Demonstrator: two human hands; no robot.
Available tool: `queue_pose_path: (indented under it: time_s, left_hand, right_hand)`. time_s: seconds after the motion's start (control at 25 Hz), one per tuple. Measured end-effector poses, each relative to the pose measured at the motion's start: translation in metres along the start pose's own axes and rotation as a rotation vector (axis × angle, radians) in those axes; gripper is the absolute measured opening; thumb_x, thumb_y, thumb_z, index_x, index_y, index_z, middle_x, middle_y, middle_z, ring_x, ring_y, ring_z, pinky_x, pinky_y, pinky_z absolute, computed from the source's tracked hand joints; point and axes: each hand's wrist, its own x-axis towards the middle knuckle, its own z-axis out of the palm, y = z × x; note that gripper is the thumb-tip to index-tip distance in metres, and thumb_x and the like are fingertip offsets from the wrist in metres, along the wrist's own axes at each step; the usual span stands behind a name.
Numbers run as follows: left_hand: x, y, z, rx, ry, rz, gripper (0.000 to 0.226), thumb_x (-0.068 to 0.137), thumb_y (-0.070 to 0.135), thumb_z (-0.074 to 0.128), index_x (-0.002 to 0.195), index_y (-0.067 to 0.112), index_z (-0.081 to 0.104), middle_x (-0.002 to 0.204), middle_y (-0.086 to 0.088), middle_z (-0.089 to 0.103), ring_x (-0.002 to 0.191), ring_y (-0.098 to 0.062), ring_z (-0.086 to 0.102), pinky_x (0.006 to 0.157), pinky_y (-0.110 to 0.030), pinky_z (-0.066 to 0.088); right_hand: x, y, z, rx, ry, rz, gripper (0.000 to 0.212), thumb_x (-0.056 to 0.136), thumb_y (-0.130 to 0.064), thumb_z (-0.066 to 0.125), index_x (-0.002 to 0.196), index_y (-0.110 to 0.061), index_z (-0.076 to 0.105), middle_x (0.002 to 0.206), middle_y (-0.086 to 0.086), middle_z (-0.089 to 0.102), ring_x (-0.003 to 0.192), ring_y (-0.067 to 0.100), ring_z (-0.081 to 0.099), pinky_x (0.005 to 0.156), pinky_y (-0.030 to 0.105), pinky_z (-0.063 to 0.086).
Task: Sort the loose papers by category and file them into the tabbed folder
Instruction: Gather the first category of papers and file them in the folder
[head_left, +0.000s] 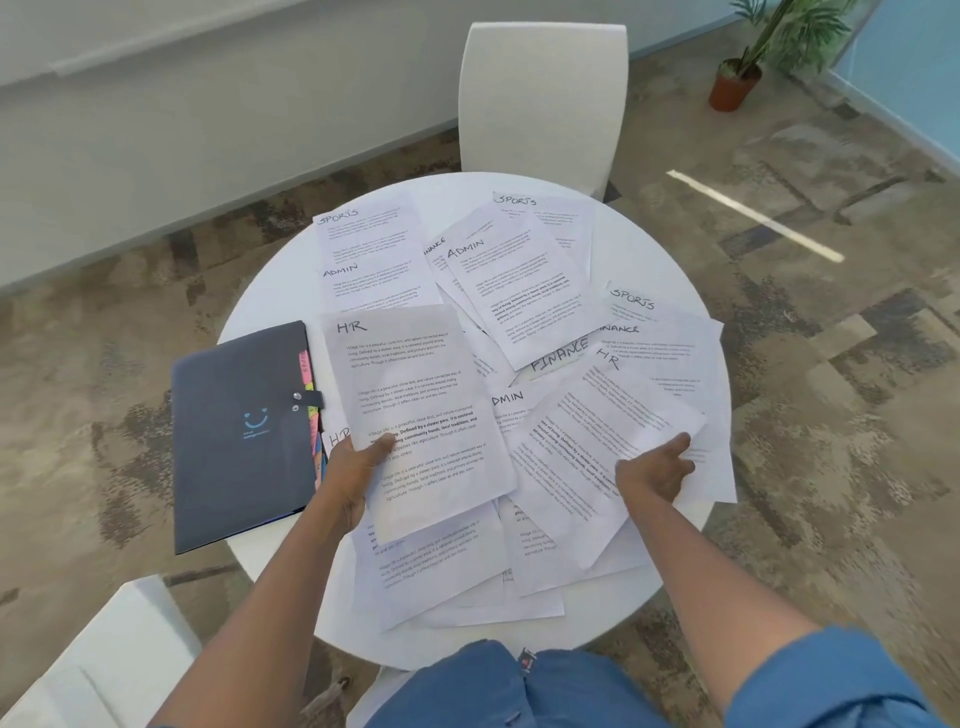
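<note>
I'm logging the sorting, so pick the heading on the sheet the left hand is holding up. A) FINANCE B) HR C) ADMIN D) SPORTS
B: the sheet that the left hand grips by its lower left edge has HR handwritten at the top.

Both forearms extended forward; left hand (353, 467) pinches sheet, thumb on top; right hand (655, 467) grips another sheet, fingers curled.
</note>
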Motion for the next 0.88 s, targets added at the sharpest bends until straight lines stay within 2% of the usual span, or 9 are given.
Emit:
queue_pose_path:
  time_s: [0.12,0.24,0.28,0.36,0.44,0.52,0.6,0.72,0.88]
  left_hand:
    - [-0.002,0.001,-0.002,0.002,-0.009,0.006,0.041,0.09,0.015,0.07,0.13,0.011,0.059,0.117,-0.011,0.072,0.106,-0.035,0.069,0.091,-0.056,0.055]
    - [-0.004,0.004,-0.003,-0.015,0.006,0.003,0.038,0.091,0.013,0.069,0.128,0.011,0.059,0.116,-0.011,0.072,0.102,-0.034,0.071,0.087,-0.054,0.057]
    - [-0.004,0.005,-0.005,-0.018,0.009,0.005,0.038,0.091,0.013,0.068,0.128,0.01,0.06,0.116,-0.011,0.072,0.102,-0.033,0.071,0.086,-0.053,0.057]
    - [-0.005,0.006,-0.006,-0.022,-0.003,0.014,0.038,0.091,0.013,0.068,0.128,0.01,0.06,0.118,-0.011,0.072,0.104,-0.032,0.07,0.087,-0.052,0.057]
    - [-0.007,0.008,-0.006,-0.032,-0.005,0.02,0.037,0.091,0.012,0.069,0.127,0.01,0.061,0.117,-0.011,0.072,0.106,-0.032,0.07,0.09,-0.052,0.055]
    - [-0.008,0.009,-0.005,-0.028,0.005,0.033,0.036,0.091,0.012,0.069,0.126,0.01,0.062,0.117,-0.011,0.072,0.108,-0.033,0.069,0.091,-0.052,0.055]
    - [-0.01,0.012,-0.004,-0.024,0.002,0.039,0.034,0.091,0.012,0.069,0.124,0.01,0.063,0.114,-0.011,0.073,0.105,-0.033,0.069,0.087,-0.047,0.056]
    - [-0.011,0.016,-0.006,-0.012,-0.013,0.036,0.031,0.091,0.012,0.069,0.121,0.011,0.064,0.113,-0.011,0.073,0.101,-0.032,0.07,0.084,-0.047,0.057]
    - [-0.018,0.021,-0.017,-0.015,-0.07,0.054,0.029,0.092,0.013,0.067,0.121,0.012,0.065,0.112,-0.01,0.074,0.101,-0.032,0.071,0.086,-0.048,0.056]
  right_hand:
    - [-0.003,-0.001,-0.008,0.229,0.023,-0.051,0.088,0.084,0.001,0.069,0.152,-0.016,0.016,0.13,0.024,0.055,0.11,0.043,0.06,0.089,0.045,0.053]
    - [0.005,-0.004,-0.018,0.446,-0.121,-0.078,0.081,0.084,-0.006,0.074,0.15,-0.014,0.028,0.122,0.01,0.058,0.112,0.03,0.059,0.091,0.036,0.048]
    - [0.01,-0.006,-0.022,0.521,-0.188,-0.078,0.072,0.084,-0.007,0.075,0.145,-0.013,0.037,0.121,0.006,0.06,0.107,0.026,0.06,0.089,0.035,0.049]
    - [0.019,-0.012,-0.027,0.623,-0.308,-0.105,0.04,0.086,-0.008,0.073,0.123,-0.01,0.058,0.118,0.01,0.068,0.101,0.026,0.064,0.08,0.036,0.054]
    - [0.021,-0.023,-0.032,0.655,-0.353,-0.152,0.018,0.09,-0.008,0.068,0.108,-0.011,0.065,0.112,0.011,0.07,0.098,0.027,0.065,0.072,0.033,0.054]
    - [0.022,-0.036,-0.038,0.673,-0.337,-0.206,0.015,0.093,-0.009,0.065,0.107,-0.012,0.066,0.111,0.01,0.07,0.098,0.026,0.065,0.08,0.038,0.056]
    - [0.022,-0.046,-0.047,0.673,-0.296,-0.264,0.019,0.094,-0.01,0.062,0.113,-0.01,0.066,0.112,0.007,0.069,0.099,0.024,0.065,0.088,0.041,0.055]
    - [0.022,-0.053,-0.063,0.663,-0.259,-0.292,0.024,0.096,-0.011,0.06,0.12,-0.01,0.064,0.114,0.005,0.068,0.102,0.024,0.064,0.089,0.041,0.054]
    - [0.007,-0.053,-0.075,0.633,-0.253,-0.334,0.024,0.097,-0.012,0.059,0.12,-0.01,0.065,0.116,0.007,0.068,0.101,0.025,0.064,0.086,0.041,0.054]
